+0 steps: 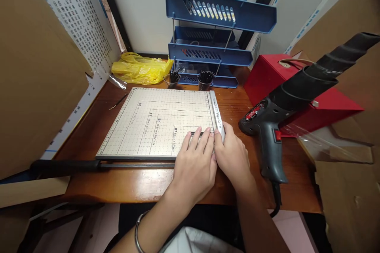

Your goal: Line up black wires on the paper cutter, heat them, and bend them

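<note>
Left wrist lies across the line of the cutter arm

Nearest, the left hand point(194, 166) is stretched flat, palm down, its fingertips resting on or just beside some thin dark pieces point(197, 133) near the B7 mark of the paper cutter point(127, 126). The right hand point(233, 152) is bent around the near end of the metal ruler strip point(216, 112), with its thumb beside the left fingers; whether it grasps something below, I cannot tell.

The cutter arm point(136, 165) lies low along the near edge of the board, with its black handle point(67, 166) to the left. Its right part is hidden behind the left hand. In my judgement this is the main danger: if the arm were moved while the hand is there, skin could be cut or pinched. Also, the pieces are so thin that uneven pressure of the fingers could make them roll or lie crooked against the ruler strip.

To the right, the heat gun point(271, 142) rests near the right forearm; an elbow catching its cord could pull it down.

Behind the board, two small cups point(204, 83) hold upright black sticks. A push of the board backward could tip them.
</note>
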`<state>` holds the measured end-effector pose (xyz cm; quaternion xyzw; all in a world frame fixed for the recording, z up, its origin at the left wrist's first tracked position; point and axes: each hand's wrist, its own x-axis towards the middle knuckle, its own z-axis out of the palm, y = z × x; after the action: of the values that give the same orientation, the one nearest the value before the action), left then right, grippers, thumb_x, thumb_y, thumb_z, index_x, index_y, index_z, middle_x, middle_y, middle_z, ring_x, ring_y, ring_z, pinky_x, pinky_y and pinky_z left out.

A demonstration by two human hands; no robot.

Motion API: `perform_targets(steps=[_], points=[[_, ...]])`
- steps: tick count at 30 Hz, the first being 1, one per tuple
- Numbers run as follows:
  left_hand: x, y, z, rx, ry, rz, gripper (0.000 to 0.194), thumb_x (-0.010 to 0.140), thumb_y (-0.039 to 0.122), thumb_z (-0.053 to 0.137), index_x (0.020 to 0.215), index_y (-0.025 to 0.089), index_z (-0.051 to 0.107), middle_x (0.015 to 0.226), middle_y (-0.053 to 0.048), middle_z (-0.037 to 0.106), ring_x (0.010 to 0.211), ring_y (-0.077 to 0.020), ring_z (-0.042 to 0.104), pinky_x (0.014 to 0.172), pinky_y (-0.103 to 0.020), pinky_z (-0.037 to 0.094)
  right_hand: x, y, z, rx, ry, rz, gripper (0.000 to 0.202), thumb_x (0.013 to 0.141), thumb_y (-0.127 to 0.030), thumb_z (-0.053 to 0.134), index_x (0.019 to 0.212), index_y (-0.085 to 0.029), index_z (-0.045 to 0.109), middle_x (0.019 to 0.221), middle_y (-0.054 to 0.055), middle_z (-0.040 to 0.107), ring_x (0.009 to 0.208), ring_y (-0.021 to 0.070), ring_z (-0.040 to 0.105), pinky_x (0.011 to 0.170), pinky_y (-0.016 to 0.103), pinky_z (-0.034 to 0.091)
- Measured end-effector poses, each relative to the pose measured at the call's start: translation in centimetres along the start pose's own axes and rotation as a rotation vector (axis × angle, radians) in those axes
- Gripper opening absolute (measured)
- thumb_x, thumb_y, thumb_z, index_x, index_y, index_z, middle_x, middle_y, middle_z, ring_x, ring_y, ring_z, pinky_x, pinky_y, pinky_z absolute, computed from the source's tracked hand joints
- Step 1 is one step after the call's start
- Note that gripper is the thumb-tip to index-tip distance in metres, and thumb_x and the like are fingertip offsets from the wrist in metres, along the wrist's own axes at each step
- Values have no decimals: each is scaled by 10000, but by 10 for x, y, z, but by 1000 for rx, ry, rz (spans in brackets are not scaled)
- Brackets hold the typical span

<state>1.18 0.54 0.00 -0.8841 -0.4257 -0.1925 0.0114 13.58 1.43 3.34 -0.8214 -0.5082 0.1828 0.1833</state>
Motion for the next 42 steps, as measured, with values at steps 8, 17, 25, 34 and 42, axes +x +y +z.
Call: perform_targets(steps=[8,17,25,34,42], points=[[2,2,-1,-38,21,-27,538,1034,251,338,1518,46,451,1580,-135,464,1477,-279,435,1217,-491,373,-1,-1,0,18,-6,3,443,1028,-369,314,1383,-191,511,1289,169,685,1190,373,641,924,458,443],[8,6,0,-33,41,-88,514,1051,243,296,1476,54,515,1534,-125,527,1438,-284,489,1179,-494,425,6,15,4,265,2,-22,463,1006,-445,364,1367,-225,553,1306,122,691,1212,359,621,987,503,450],[20,2,-9,1,79,-31,485,1058,281,339,1379,42,614,1575,-140,468,1513,-314,364,1241,-508,332,12,28,13,620,145,-30,543,993,-540,349,1333,-192,592,1394,130,645,1315,318,564,1119,521,385],[11,-1,-1,-19,70,-4,501,1060,257,330,1436,4,546,1509,-171,544,1435,-298,490,1199,-454,412,7,22,6,540,93,-96,444,993,-424,391,1279,-193,640,1305,101,699,1197,286,629,1023,436,445],[9,-3,-1,-10,29,20,498,1057,246,336,1460,16,517,1541,-161,509,1452,-290,469,1217,-456,389,-3,14,-12,199,-106,-68,429,1001,-346,349,1358,-281,580,1209,84,735,1110,315,660,904,410,439]])
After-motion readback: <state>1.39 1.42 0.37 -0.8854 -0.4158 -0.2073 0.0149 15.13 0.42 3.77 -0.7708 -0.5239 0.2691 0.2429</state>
